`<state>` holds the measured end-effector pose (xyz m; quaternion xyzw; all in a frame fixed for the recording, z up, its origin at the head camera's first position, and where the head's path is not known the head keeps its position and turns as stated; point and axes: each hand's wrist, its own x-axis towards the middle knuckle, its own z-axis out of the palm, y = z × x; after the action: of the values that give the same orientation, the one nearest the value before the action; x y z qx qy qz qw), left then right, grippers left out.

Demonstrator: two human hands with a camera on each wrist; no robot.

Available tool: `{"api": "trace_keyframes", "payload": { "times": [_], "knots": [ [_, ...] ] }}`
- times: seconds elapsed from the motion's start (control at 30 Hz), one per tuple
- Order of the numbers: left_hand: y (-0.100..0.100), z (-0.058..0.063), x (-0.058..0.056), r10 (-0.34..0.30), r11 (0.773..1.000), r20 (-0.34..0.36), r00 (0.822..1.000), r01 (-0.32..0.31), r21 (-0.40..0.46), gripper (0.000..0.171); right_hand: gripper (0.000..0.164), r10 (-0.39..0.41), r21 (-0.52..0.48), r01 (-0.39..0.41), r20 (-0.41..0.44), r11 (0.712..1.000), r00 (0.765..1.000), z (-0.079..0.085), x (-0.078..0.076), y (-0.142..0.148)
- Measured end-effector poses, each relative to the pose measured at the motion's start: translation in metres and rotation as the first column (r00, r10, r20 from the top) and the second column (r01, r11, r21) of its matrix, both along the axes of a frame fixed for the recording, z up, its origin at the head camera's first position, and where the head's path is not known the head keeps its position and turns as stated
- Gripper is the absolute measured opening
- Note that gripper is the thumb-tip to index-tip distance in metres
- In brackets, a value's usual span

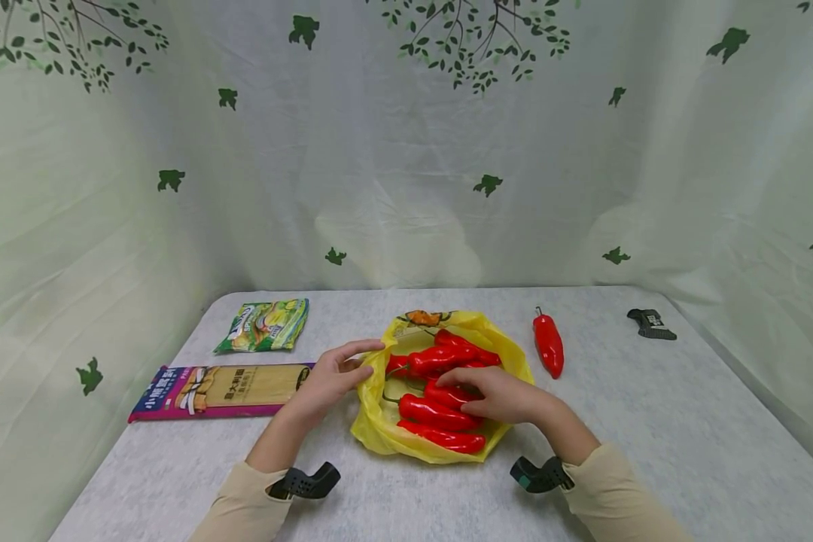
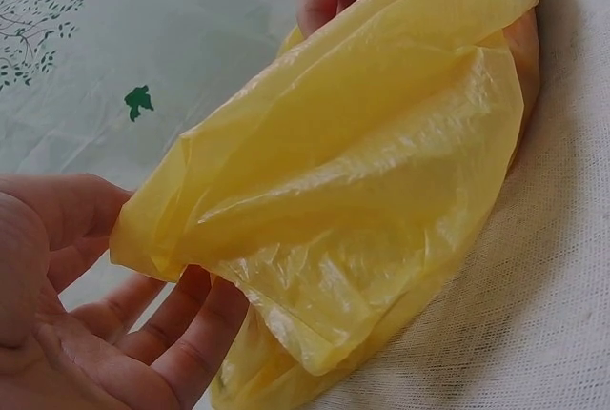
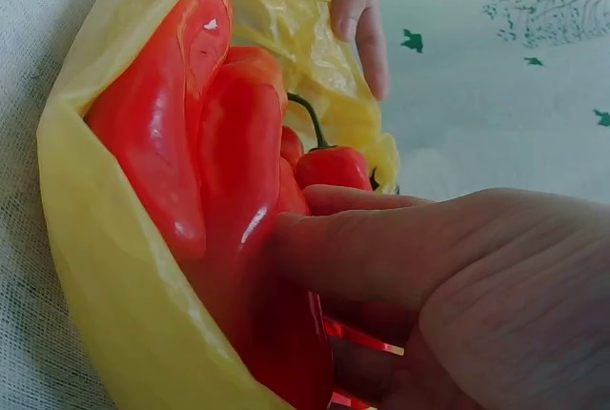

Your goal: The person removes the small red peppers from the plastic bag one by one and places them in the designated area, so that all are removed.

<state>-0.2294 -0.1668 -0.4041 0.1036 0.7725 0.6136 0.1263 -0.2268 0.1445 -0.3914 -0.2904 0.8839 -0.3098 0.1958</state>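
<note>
A yellow plastic bag (image 1: 374, 433) lies with its mouth open in the middle of the table, several red chili peppers (image 1: 440, 413) with green stems inside it. My left hand (image 1: 328, 380) pinches the bag's left rim, the thin plastic between thumb and fingers in the left wrist view. Reaching in over the right rim, my right hand (image 1: 504, 395) grips a red pepper (image 1: 450, 393) among the others. The right wrist view shows the thumb on its near side, while the other fingers are partly hidden behind it.
One more red pepper (image 1: 549, 345) lies on the table right of the bag. Farther right is a small black packet (image 1: 651, 324). On the left are a green snack packet (image 1: 264, 326) and a long noodle pack (image 1: 223, 390), partly behind my left hand. A leaf-patterned curtain (image 1: 406, 150) surrounds the table (image 1: 650, 421).
</note>
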Motion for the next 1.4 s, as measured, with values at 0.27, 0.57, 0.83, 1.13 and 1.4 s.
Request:
{"api": "trace_keyframes", "payload": {
  "times": [0.27,0.57,0.83,1.13,1.4],
  "knots": [
    [0.001,0.001,0.001,0.018,1.0,0.013,1.0,-0.018,-0.003,0.041,0.04,0.007,-0.018,-0.007,-0.014,1.0,1.0,0.002,0.001,-0.001],
    [0.001,0.001,0.001,0.016,1.0,0.006,1.0,-0.016,0.003,0.042,0.04,-0.007,-0.03,0.006,-0.028,1.0,1.0,0.004,0.001,-0.002],
    [0.001,0.001,0.0,0.016,1.0,0.006,1.0,-0.016,0.003,0.042,0.04,-0.01,-0.064,0.004,-0.093,0.998,0.996,0.008,0.002,-0.001],
    [0.0,0.001,0.001,0.012,1.0,0.0,1.0,-0.012,-0.002,0.042,0.038,-0.006,-0.087,-0.005,-0.118,0.996,0.993,0.016,0.005,0.001],
    [0.001,0.001,0.001,0.008,1.0,-0.001,1.0,-0.008,0.0,0.042,0.039,-0.042,-0.118,0.031,-0.091,0.993,0.995,0.022,0.004,0.006]
  ]
}}
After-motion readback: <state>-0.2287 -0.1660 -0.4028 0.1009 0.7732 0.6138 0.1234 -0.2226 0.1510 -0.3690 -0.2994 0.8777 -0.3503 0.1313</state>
